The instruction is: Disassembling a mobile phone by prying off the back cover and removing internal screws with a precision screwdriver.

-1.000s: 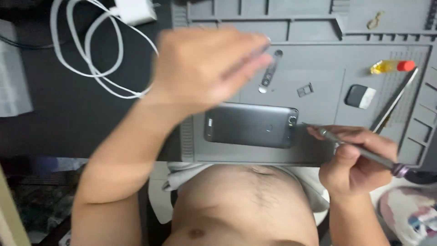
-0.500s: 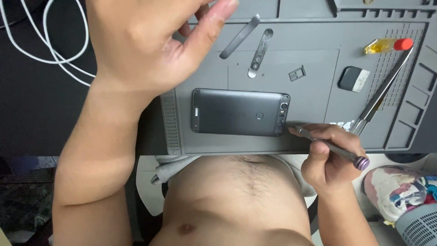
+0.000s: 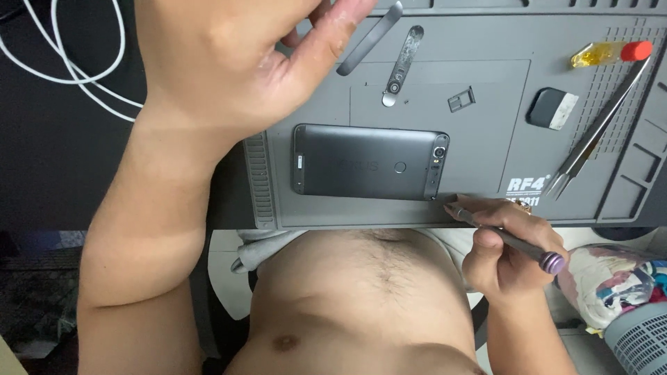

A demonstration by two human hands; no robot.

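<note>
A dark grey phone (image 3: 368, 162) lies face down on a grey work mat (image 3: 486, 146), its camera end to the right. My right hand (image 3: 504, 250) grips a thin screwdriver (image 3: 514, 239) with a purple cap, its tip close to the phone's lower right corner. My left hand (image 3: 243, 55) is raised above the mat's left part, fingers loosely spread, holding nothing that I can see. It hides part of the mat behind it.
On the mat lie two narrow metal strips (image 3: 399, 66), a small tray part (image 3: 461, 99), a dark square pad (image 3: 552, 108), tweezers (image 3: 597, 132) and a yellow tube with a red cap (image 3: 611, 54). White cable (image 3: 69, 62) loops at left. A basket (image 3: 639, 333) sits at lower right.
My left hand has shifted left and upward in the view. The right hand with the screwdriver stays near the phone's corner; the view itself has tilted slightly.
</note>
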